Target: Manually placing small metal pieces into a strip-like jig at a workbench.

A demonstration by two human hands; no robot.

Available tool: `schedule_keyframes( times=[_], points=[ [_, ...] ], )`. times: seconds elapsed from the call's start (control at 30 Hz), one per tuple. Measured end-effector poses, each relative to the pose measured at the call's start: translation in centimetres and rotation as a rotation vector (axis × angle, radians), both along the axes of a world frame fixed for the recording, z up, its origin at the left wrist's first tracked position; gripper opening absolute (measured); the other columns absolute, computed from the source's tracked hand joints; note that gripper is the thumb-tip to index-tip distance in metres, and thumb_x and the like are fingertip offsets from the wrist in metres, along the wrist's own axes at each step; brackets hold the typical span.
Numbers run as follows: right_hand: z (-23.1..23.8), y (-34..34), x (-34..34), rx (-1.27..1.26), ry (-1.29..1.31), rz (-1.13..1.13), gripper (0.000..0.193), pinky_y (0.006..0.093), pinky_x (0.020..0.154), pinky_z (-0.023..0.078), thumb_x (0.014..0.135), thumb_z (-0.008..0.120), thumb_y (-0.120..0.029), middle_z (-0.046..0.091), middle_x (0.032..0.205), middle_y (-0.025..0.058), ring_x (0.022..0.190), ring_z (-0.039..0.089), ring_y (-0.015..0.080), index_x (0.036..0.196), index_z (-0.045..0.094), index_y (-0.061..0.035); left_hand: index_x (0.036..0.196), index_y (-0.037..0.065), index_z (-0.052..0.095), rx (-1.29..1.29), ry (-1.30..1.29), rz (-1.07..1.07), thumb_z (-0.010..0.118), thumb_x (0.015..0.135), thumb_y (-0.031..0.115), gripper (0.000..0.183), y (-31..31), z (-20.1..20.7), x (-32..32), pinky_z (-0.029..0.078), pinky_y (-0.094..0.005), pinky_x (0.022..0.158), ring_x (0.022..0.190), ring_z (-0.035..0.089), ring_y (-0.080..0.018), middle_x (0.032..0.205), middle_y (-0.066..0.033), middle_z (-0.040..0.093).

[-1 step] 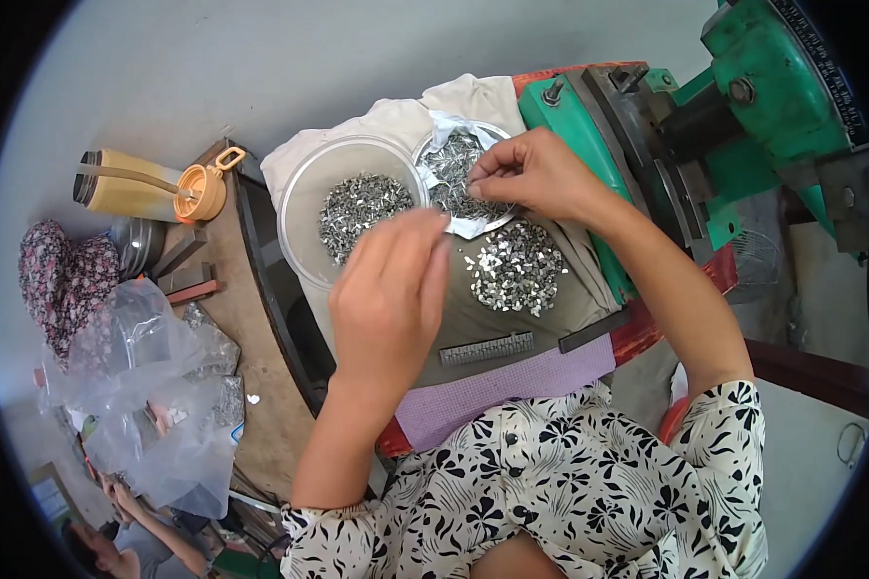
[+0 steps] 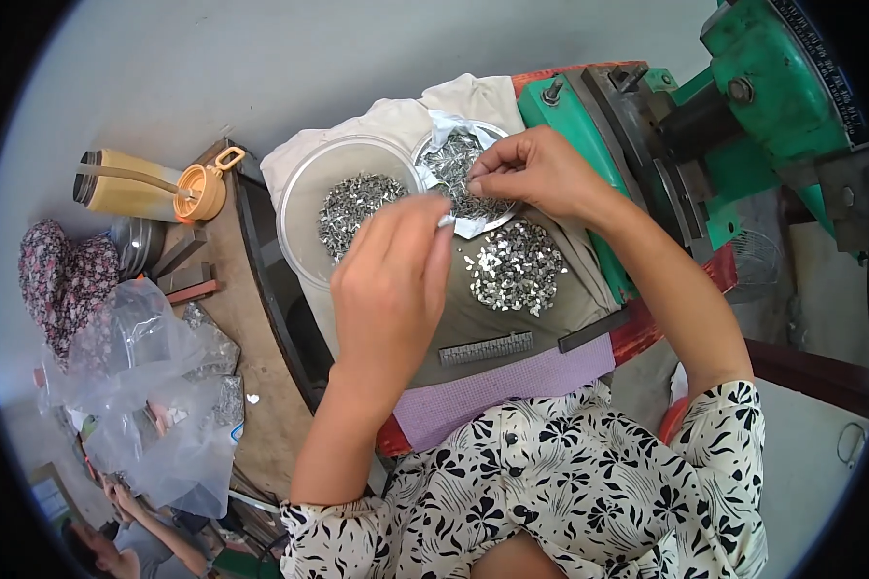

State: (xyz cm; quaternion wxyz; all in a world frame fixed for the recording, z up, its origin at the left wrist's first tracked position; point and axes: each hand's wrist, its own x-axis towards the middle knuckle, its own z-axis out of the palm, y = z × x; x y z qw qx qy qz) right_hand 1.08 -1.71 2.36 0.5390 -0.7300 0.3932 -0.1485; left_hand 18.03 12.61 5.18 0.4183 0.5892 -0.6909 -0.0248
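Observation:
My left hand [image 2: 391,270] hovers in front of a clear round tub [image 2: 294,159] of small grey metal pieces [image 2: 357,203], its fingers bent together in a pinch. Motion blurs its fingertips, and whatever they hold is too small to name. Over a bowl [image 2: 502,130] of thin silvery metal pins [image 2: 454,159], lined with white plastic, my right hand [image 2: 541,174] pinches thumb against forefinger. What sits in that pinch I cannot make out. Closer to me, a heap of small shiny metal pieces [image 2: 517,270] lies on a drab cloth, and a slotted metal strip [image 2: 486,347] rests below it.
A green machine [image 2: 792,96] with a heavy metal base stands at the right. A purple mat [image 2: 512,386] covers the near table edge, beside a dark flat bar [image 2: 594,330]. The left bench holds a yellow bottle [image 2: 135,188] and plastic bags [image 2: 145,386]. Another person [image 2: 154,531] sits far left.
My left hand has shifted slightly up and away from me, its fingertips still close together. My right hand has barely moved over the bowl of pins.

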Motion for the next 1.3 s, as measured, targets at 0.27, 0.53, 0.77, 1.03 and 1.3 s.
schedule_keyframes(
  times=[0.27, 0.53, 0.77, 1.03, 1.3],
  points=[
    [1.2, 0.5, -0.5, 0.513, -0.317, -0.183, 0.017, 0.0217, 0.065, 0.048, 0.086, 0.077, -0.016, 0.068, 0.08, -0.0003, 0.07, 0.058, 0.0062, 0.095, 0.074, -0.002, 0.105, -0.004, 0.064, 0.412, 0.155, -0.072, 0.067, 0.083, 0.0, 0.022, -5.2, -0.2, -0.7, 0.054, -0.048, 0.073, 0.082, 0.068, -0.0422, 0.087, -0.022, 0.07],
    [0.3, 0.4, -1.2, 0.637, -0.39, -0.267, 0.02, 0.018, 0.07, 0.049, 0.091, 0.074, -0.023, 0.066, 0.085, -0.0046, 0.077, 0.059, 0.0033, 0.102, 0.073, -0.0059, 0.109, -0.009, 0.065, 0.556, 0.49, -0.087, 0.067, 0.087, -0.003, 0.023, -6.6, -0.4, -0.9, 0.056, -0.0268, 0.077, 0.087, 0.069, -0.0133, 0.093, -0.0112, 0.073],
    [-0.5, 1.1, -0.5, 0.585, -0.43, -0.357, 0.017, 0.0187, 0.068, 0.05, 0.091, 0.074, -0.019, 0.068, 0.084, -0.0024, 0.074, 0.06, 0.0045, 0.1, 0.073, -0.0042, 0.097, -0.003, 0.073, 0.467, 0.427, -0.043, 0.069, 0.083, 0.005, 0.017, -7.5, -2.0, -0.3, 0.056, -0.0362, 0.071, 0.077, 0.074, -0.0275, 0.083, -0.0192, 0.073],
    [-0.2, 2.9, 1.0, 0.313, -0.371, -0.445, 0.026, 0.0234, 0.068, 0.052, 0.095, 0.07, -0.017, 0.071, 0.087, 0.0034, 0.075, 0.06, 0.0081, 0.108, 0.072, 0.005, 0.09, -0.001, 0.073, 0.409, 0.309, 0.016, 0.068, 0.083, 0.008, 0.012, -7.4, -1.5, -0.5, 0.053, -0.0384, 0.064, 0.066, 0.07, -0.0293, 0.072, -0.0168, 0.07],
    [-0.4, 3.2, 0.7, 0.277, -0.315, -0.428, 0.026, 0.022, 0.066, 0.051, 0.098, 0.065, -0.019, 0.071, 0.088, 0.0039, 0.074, 0.062, 0.008, 0.109, 0.073, 0.0028, 0.081, -0.001, 0.067, 0.423, 0.258, 0.054, 0.068, 0.079, 0.01, 0.011, -7.6, -1.5, -0.8, 0.052, -0.0398, 0.063, 0.063, 0.067, -0.0307, 0.068, -0.0155, 0.068]
  ],
)
